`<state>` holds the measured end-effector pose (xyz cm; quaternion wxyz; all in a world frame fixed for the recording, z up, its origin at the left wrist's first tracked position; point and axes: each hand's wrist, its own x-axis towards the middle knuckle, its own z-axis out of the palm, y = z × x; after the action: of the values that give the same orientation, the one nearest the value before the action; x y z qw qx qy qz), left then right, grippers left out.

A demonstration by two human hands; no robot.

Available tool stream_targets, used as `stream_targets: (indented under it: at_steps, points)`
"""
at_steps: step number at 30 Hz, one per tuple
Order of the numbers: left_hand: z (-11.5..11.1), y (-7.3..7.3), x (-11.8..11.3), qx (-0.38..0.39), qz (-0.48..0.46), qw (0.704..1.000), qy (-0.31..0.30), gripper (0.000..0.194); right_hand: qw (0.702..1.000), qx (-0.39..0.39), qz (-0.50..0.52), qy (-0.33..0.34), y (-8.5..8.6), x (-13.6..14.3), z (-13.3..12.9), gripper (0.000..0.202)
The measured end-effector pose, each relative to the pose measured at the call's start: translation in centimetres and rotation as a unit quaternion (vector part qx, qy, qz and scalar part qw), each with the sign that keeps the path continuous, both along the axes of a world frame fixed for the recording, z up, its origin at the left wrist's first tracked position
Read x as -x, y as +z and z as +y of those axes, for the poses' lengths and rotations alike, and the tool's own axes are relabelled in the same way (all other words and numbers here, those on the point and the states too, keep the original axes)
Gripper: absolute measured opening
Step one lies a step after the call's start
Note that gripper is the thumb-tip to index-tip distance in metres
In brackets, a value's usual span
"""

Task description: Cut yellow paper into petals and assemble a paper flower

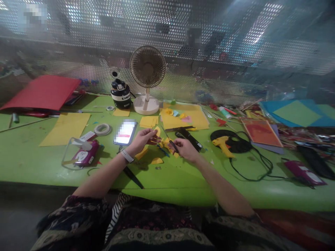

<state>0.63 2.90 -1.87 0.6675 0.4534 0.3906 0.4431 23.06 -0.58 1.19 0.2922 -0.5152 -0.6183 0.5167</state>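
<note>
My left hand [143, 139], with a white band at the wrist, is closed in a pinch on a small rounded yellow paper piece [157, 131]. In my right hand [186, 149] is a slim dark-handled tool [172, 145]; its thin tip points up and left toward the paper, and I cannot make out its exact kind. Between and beneath both hands lie crumpled yellow paper scraps [165, 143]. A half-round yellow paper cutout [157, 160] rests nearer the front edge. Just behind my right hand is a long black object [190, 137].
A phone [125, 132] and tape roll [102, 129] lie left, near a purple box [87, 153]. At the back stand a fan [148, 68] and a bottle [120, 96]. Rightward are a yellow glue gun [223, 146] with its cord, and coloured sheets [295, 113].
</note>
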Motion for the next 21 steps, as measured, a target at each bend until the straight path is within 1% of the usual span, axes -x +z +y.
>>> stream_targets:
  at_steps: [4, 7, 9, 10, 11, 12, 13, 14, 17, 19, 21]
  points:
    - [0.1, -0.2, 0.0, -0.003, -0.003, 1.0, 0.006, 0.038, 0.996, -0.055, 0.027, -0.06, 0.4, -2.0, 1.3, 0.055]
    - [0.1, -0.2, -0.1, 0.006, -0.017, 1.0, 0.012, 0.036, 0.989, -0.094, 0.005, -0.115, 0.7, -4.6, 2.8, 0.057]
    - [0.1, -0.2, -0.1, 0.015, -0.037, 0.999, 0.012, 0.033, 0.975, -0.145, -0.062, -0.158, 0.6, -6.5, 3.9, 0.056]
    - [0.0, -0.1, -0.2, 0.02, -0.049, 0.999, 0.011, 0.031, 0.961, -0.176, -0.117, -0.179, 0.4, -7.5, 4.5, 0.053]
    - [0.0, 0.0, -0.2, 0.026, -0.06, 0.998, 0.009, 0.029, 0.94, -0.207, -0.182, -0.2, 0.1, -8.3, 5.0, 0.049]
    - [0.0, 0.1, -0.3, 0.034, -0.07, 0.997, 0.008, 0.027, 0.919, -0.223, -0.242, -0.216, -0.3, -9.1, 5.5, 0.044]
    - [-0.1, 0.1, -0.3, 0.042, -0.079, 0.996, 0.008, 0.026, 0.903, -0.225, -0.29, -0.224, -0.7, -9.9, 6.0, 0.039]
    - [-0.1, 0.2, -0.4, 0.05, -0.088, 0.995, 0.007, 0.025, 0.894, -0.215, -0.325, -0.223, -1.2, -10.5, 6.5, 0.035]
    - [-0.2, 0.2, -0.6, 0.068, -0.114, 0.991, 0.001, 0.02, 0.881, -0.167, -0.4, -0.192, -2.5, -11.8, 7.5, 0.03]
    - [-0.3, 0.2, -0.7, 0.08, -0.12, 0.99, -0.002, 0.018, 0.87, -0.151, -0.436, -0.173, -3.1, -12.1, 8.0, 0.03]
    - [-0.3, 0.2, -0.8, 0.089, -0.121, 0.989, 0.0, 0.021, 0.862, -0.141, -0.456, -0.169, -3.5, -12.0, 8.3, 0.031]
